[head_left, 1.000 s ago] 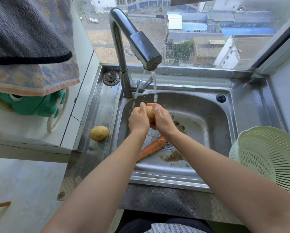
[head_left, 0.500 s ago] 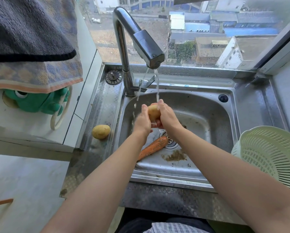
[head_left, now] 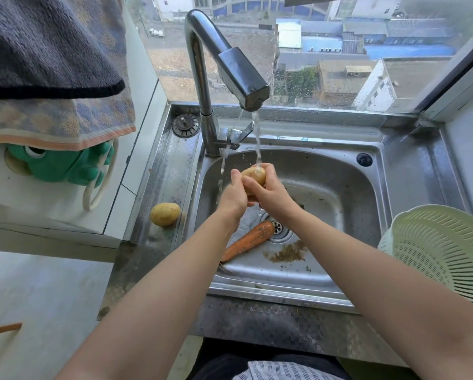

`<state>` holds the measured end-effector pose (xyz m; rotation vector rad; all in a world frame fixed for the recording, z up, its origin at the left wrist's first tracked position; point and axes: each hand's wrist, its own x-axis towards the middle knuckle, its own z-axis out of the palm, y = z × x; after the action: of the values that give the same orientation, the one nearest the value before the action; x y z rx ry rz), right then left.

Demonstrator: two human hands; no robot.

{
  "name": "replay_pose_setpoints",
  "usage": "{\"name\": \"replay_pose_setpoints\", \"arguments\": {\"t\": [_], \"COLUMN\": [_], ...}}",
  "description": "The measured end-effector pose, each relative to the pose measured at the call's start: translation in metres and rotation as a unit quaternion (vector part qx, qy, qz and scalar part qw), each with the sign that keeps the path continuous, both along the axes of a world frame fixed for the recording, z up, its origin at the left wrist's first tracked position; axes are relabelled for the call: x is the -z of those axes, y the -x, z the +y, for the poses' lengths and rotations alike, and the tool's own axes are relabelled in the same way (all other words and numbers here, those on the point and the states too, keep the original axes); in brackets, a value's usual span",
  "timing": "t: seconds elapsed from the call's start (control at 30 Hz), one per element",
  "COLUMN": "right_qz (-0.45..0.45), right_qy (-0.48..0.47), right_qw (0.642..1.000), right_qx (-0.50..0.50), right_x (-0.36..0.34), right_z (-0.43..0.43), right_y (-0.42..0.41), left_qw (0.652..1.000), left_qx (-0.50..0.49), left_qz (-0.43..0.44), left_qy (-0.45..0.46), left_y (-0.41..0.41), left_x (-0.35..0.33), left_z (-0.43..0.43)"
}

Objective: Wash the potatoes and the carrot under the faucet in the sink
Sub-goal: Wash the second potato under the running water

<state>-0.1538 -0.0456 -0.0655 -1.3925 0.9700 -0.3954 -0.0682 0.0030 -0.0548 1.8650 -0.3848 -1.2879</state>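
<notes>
Water runs from the steel faucet onto a yellow potato held over the steel sink. My left hand and my right hand both clasp this potato from below and the sides. A dirty orange carrot lies on the sink floor, its thick end by the drain, partly hidden under my left forearm. A second potato rests on the steel ledge left of the basin.
A pale green plastic colander stands on the counter at the right. A sink plug lies beside the faucet base. Towels hang at the upper left over a green hook. Brown dirt sits on the sink floor.
Both hands have turned the potato, so more of it shows on top under the stream. The carrot and the second potato have not moved.
</notes>
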Motion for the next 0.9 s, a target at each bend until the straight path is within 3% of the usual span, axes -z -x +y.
{"name": "replay_pose_setpoints", "arguments": {"t": [0.1, 0.23, 0.3, 0.43, 0.63, 0.9], "right_qz": [0.023, 0.048, 0.018, -0.019, -0.002, 0.021], "right_qy": [-0.011, 0.008, -0.017, -0.054, -0.206, -0.273], "right_qw": [0.994, 0.988, 0.989, 0.996, 0.960, 0.937], "right_qx": [0.110, 0.149, 0.143, 0.069, 0.191, 0.216], "right_x": [0.002, -0.001, -0.002, 0.002, -0.001, 0.003], "right_z": [-0.003, -0.009, -0.009, -0.004, -0.006, -0.009], "right_y": [-0.012, -0.017, -0.014, -0.005, -0.007, -0.001], "left_qw": [0.999, 0.991, 0.989, 0.989, 0.993, 0.994], "left_qx": [0.032, 0.004, -0.059, -0.127, -0.006, 0.028], "left_qz": [0.015, 0.059, 0.029, -0.049, -0.010, 0.025], "left_qy": [0.017, 0.120, 0.129, 0.051, 0.121, 0.107], "left_y": [0.006, 0.012, 0.009, 0.001, 0.009, 0.004], "left_x": [-0.001, 0.005, 0.011, 0.018, 0.009, 0.010], "left_z": [0.001, 0.002, -0.002, -0.006, 0.001, 0.003]}}
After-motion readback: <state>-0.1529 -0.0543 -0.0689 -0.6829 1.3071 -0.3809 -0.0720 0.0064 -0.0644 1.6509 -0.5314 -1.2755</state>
